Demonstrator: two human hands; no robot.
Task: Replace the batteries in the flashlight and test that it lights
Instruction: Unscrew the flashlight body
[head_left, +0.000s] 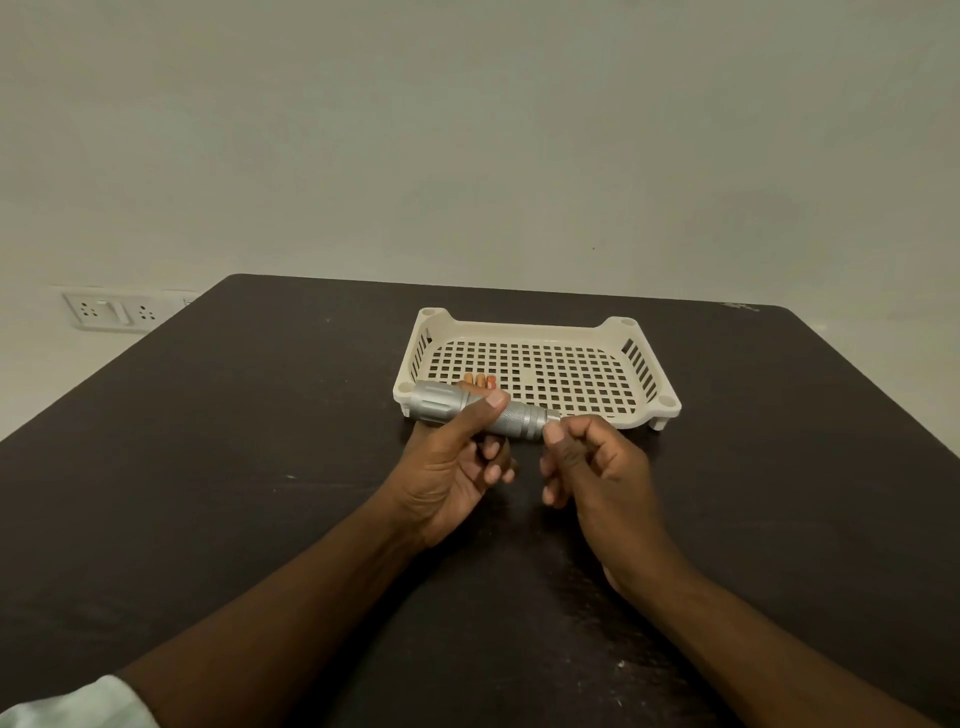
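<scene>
A silver metal flashlight (519, 414) lies sideways in the air above the table, its wide head to the left. My left hand (457, 462) is wrapped around its body, thumb on top. My right hand (592, 467) pinches the tail end of the flashlight between thumb and fingers; whether the tail cap is on or off is hidden by the fingers. Behind the flashlight, several orange batteries (480, 381) lie in the near left corner of a white perforated tray (618, 327), partly hidden by the flashlight.
The dark table (260, 441) stretches wide on both sides of my arms. A pale wall stands behind it, with a white socket plate (111, 312) low at the far left.
</scene>
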